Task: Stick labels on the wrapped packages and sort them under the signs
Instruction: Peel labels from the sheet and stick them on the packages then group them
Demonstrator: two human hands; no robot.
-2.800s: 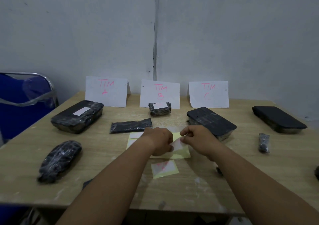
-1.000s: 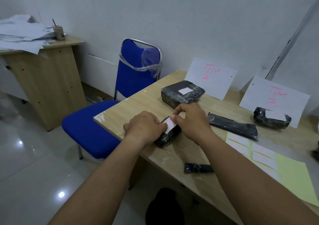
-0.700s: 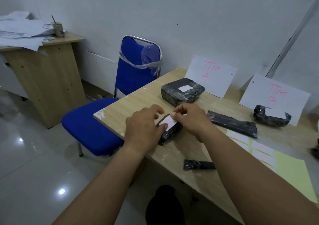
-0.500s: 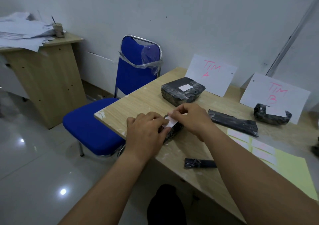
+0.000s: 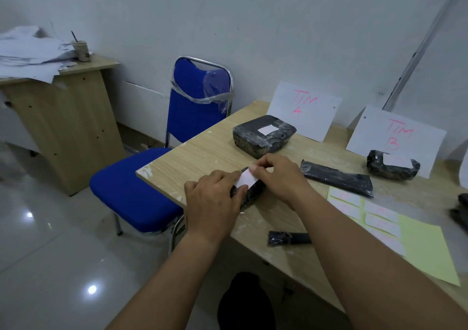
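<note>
1. The left hand (image 5: 212,203) gripped the small package (image 5: 250,194) at the left corner of the table (image 5: 202,152), and the right hand (image 5: 278,177) pinched a label (image 5: 244,179) on it; both crowded that corner.
2. Bare wood lay open between the hands and the boxy package (image 5: 263,135) under the sign marked A (image 5: 304,111).
3. To the right, a long flat package (image 5: 336,179) and the yellow sheet (image 5: 417,248) barred the way.
4. A short dark roll (image 5: 288,238) lay near the front edge.
5. A blue chair (image 5: 141,192) stood against the left edge.

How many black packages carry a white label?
3: the large package before the TIM A sign, the small package before the TIM B sign, the held package between left hand and right hand. Others may be out of view.
</note>
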